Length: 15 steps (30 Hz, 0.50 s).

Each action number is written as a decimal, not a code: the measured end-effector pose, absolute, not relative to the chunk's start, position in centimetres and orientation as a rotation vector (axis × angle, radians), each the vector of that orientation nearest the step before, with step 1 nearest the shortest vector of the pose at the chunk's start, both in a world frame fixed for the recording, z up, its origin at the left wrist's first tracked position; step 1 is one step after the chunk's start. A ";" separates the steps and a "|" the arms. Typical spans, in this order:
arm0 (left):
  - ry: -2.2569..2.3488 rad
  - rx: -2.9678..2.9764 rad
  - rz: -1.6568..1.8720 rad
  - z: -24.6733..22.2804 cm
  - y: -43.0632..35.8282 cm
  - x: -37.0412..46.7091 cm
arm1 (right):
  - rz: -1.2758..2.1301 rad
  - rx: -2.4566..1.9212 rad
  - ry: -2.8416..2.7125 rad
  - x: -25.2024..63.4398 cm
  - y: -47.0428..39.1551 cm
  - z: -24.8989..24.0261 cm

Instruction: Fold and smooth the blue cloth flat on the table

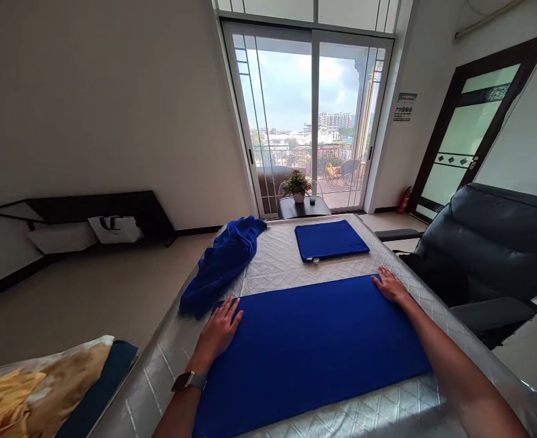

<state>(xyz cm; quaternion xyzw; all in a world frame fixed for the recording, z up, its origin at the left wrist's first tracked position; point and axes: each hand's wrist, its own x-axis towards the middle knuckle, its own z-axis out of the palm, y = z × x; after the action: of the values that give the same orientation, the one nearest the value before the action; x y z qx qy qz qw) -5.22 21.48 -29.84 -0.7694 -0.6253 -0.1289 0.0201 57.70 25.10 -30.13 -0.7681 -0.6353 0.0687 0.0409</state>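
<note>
Pressing hands: both are laid palm-down on the spread blue cloth [314, 347], which lies across the near part of the mattress [273, 267]. The left hand [221, 328] rests at the cloth's far left corner, toward the mattress's left edge; the right hand [391, 285] rests at the far right corner, toward its right edge. Fingers are loosely parted, and neither hand appears to grip anything.

Good smoothing: in my judgement, it is better to keep both palms flat with light, equal pressure, and to stroke outward to the corners. Pulling with only one hand could turn the cloth crooked on the mattress.

Spread blue cloth: deep and even in colour, a long rectangle with rather straight edges and almost no wrinkles. Whether it has one layer or several, I cannot tell.

Crumpled cloth: a similar blue heap [225, 261] with deep folds, along the mattress's left edge, just beside the left hand.

Folded cloth: a neat blue rectangle [331, 240] on the far part of the mattress, with a small white tag [315, 260] at its near edge.

Armchair: dark [501, 243], at the mattress's right side.

Potted plant: it stands [297, 181] beyond the mattress's far end, before the glass door [280, 91].
</note>
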 end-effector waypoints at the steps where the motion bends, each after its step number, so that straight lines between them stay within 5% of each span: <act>1: -1.949 -2.385 -0.404 -29.8 21.4 -5.2 | 0.205 -2.354 -1.948 57.7 25.1 -30.2; 15: -1.973 -2.364 -0.430 -29.2 20.5 -3.9 | -0.180 -2.437 -1.940 49.8 23.5 -27.6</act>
<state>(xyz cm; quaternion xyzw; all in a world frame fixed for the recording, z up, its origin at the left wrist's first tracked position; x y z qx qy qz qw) -3.92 20.48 -29.25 -0.7602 -0.6346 -0.1384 0.0163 49.85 23.52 -27.63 -0.7810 -0.6218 -0.0575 0.0110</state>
